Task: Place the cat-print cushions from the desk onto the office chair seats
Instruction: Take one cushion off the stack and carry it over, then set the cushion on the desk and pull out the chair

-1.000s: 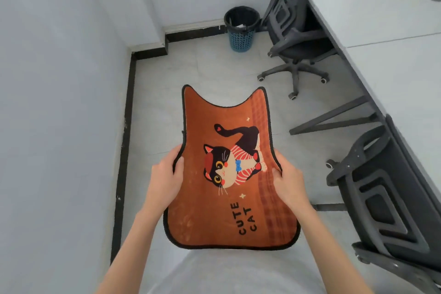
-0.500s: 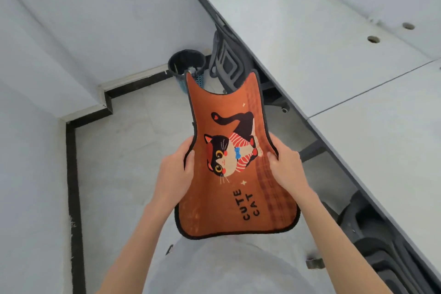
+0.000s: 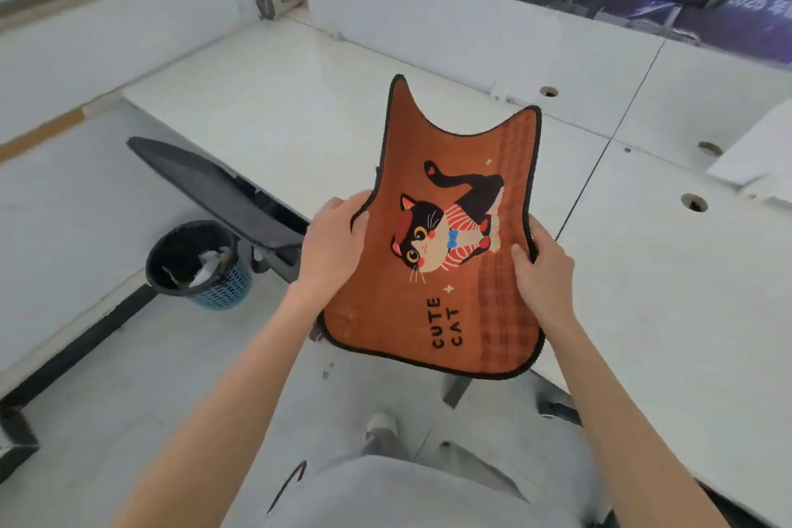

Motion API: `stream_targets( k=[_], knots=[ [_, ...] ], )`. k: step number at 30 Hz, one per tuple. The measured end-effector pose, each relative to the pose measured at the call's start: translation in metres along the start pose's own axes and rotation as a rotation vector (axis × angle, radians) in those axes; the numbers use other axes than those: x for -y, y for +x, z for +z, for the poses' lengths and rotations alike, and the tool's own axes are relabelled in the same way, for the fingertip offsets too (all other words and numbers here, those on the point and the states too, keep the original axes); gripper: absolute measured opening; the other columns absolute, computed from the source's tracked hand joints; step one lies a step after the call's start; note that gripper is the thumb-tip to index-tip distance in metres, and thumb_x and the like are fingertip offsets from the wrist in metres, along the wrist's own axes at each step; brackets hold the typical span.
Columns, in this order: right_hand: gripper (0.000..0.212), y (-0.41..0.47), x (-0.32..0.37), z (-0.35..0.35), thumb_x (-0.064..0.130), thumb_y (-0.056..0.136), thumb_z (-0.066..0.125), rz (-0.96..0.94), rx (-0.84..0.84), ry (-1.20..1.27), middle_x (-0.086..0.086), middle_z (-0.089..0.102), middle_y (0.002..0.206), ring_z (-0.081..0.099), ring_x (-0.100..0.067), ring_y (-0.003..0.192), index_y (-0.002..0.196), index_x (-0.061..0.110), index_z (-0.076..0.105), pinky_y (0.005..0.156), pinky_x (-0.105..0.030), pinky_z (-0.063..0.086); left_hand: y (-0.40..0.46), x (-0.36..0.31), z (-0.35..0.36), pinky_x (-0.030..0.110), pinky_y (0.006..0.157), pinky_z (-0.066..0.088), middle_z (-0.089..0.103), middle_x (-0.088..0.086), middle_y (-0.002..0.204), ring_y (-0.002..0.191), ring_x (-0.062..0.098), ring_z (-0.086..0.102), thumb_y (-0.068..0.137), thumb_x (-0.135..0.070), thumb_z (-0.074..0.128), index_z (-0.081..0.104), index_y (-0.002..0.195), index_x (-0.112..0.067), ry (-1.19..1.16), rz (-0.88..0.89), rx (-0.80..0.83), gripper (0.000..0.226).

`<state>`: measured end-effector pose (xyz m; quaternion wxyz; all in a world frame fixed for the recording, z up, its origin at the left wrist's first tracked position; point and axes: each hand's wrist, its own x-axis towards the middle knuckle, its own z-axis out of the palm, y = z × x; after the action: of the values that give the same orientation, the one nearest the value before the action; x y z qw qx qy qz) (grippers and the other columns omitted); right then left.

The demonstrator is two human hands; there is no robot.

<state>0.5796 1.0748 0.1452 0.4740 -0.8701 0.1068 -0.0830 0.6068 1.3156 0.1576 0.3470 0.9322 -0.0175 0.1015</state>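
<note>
While both hands gripped it, the cat-print cushion (image 3: 433,253) hung in the air over the near edge of the white bench (image 3: 278,107), print side up and its two ear-shaped points aimed away from the person. The left hand (image 3: 332,244) was clamped on the cushion's left edge at the narrow waist, thumb on top; the right hand (image 3: 542,270) was clamped on the right edge the same way.

Only one office chair (image 3: 223,193) showed clearly, its black mesh back jutting out from under the bench to the left, and its seat was hidden. To do the carrying step well, the person would probably need to pull that chair clear, keep the cushion flat between both hands, and lay it down with the wide rounded end square on the seat.

Beside the chair, on the floor, stood a blue mesh wastebasket (image 3: 199,264) lined with a black bag and holding some crumpled white paper.
</note>
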Motion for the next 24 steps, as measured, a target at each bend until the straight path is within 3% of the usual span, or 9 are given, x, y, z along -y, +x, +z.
stream_targets(
  k=[6,9,12,14,16,19,22,24],
  knots=[
    [0.043,0.097,-0.026,0.017,0.013,0.093,0.043,0.204,-0.131,0.176,0.001,0.056,0.133,0.053,-0.018,0.120,0.134,0.024,0.046,0.105,-0.039,0.042,0.142,-0.007,0.048,0.030,0.090,0.045,0.068,0.006,0.116,0.106,0.022,0.060,0.092,-0.019,0.047,0.063,0.118,-0.018,-0.097,0.018,0.046,0.030],
    [0.041,0.128,-0.058,0.029,0.017,0.093,0.044,0.384,-0.157,0.329,-0.001,0.055,0.132,0.053,-0.022,0.119,0.134,0.024,0.044,0.103,-0.046,0.044,0.183,-0.002,0.076,0.030,0.090,0.044,0.067,0.006,0.116,0.106,0.023,0.060,0.092,-0.018,0.048,0.062,0.117,-0.017,-0.070,-0.022,0.029,0.029],
    [0.041,0.143,-0.101,0.046,0.017,0.094,0.044,0.562,-0.110,0.348,-0.005,0.054,0.132,0.052,-0.027,0.120,0.134,0.023,0.043,0.103,-0.048,0.043,0.201,0.014,0.108,0.034,0.100,0.041,0.059,0.011,0.128,0.117,0.026,0.054,0.093,-0.011,0.046,0.052,0.129,-0.014,-0.058,-0.096,0.093,0.036],
    [0.042,0.142,-0.117,0.055,0.016,0.093,0.045,0.660,-0.089,0.275,-0.008,0.054,0.132,0.051,-0.030,0.120,0.135,0.020,0.042,0.104,-0.047,0.042,0.201,0.030,0.127,0.038,0.110,0.032,0.044,0.014,0.142,0.131,0.029,0.041,0.093,-0.008,0.043,0.035,0.140,-0.012,0.043,-0.112,0.242,0.048],
    [0.042,0.140,-0.124,0.058,0.015,0.093,0.047,0.685,-0.083,0.177,-0.011,0.054,0.131,0.052,-0.032,0.119,0.134,0.015,0.042,0.104,-0.044,0.041,0.192,0.050,0.144,0.046,0.115,0.018,0.022,0.017,0.153,0.142,0.030,0.019,0.092,-0.011,0.043,0.023,0.144,-0.012,0.331,-0.101,0.345,0.056],
    [0.042,0.141,-0.126,0.056,0.011,0.088,0.053,0.600,-0.061,0.032,-0.013,0.056,0.126,0.053,-0.031,0.115,0.129,0.010,0.045,0.100,-0.041,0.042,0.174,0.072,0.158,0.060,0.113,0.002,0.002,0.018,0.157,0.146,0.030,-0.006,0.090,-0.020,0.046,0.023,0.143,-0.016,0.675,-0.034,0.427,0.058],
    [0.051,0.134,-0.129,0.055,0.011,0.085,0.057,0.579,-0.058,-0.137,-0.019,0.046,0.132,0.041,-0.032,0.123,0.133,0.007,0.038,0.103,-0.042,0.037,0.160,0.083,0.161,0.059,0.114,0.008,0.016,0.014,0.156,0.146,0.028,0.005,0.092,-0.026,0.045,0.036,0.139,-0.019,0.593,-0.076,0.597,0.048],
    [0.054,0.129,-0.125,0.053,0.010,0.087,0.054,0.511,-0.056,-0.286,-0.019,0.036,0.141,0.030,-0.033,0.131,0.136,0.002,0.034,0.106,-0.043,0.033,0.154,0.084,0.152,0.053,0.115,0.018,0.029,0.013,0.152,0.143,0.028,0.018,0.092,-0.022,0.044,0.043,0.135,-0.016,0.445,-0.162,0.515,0.044]
  ],
)
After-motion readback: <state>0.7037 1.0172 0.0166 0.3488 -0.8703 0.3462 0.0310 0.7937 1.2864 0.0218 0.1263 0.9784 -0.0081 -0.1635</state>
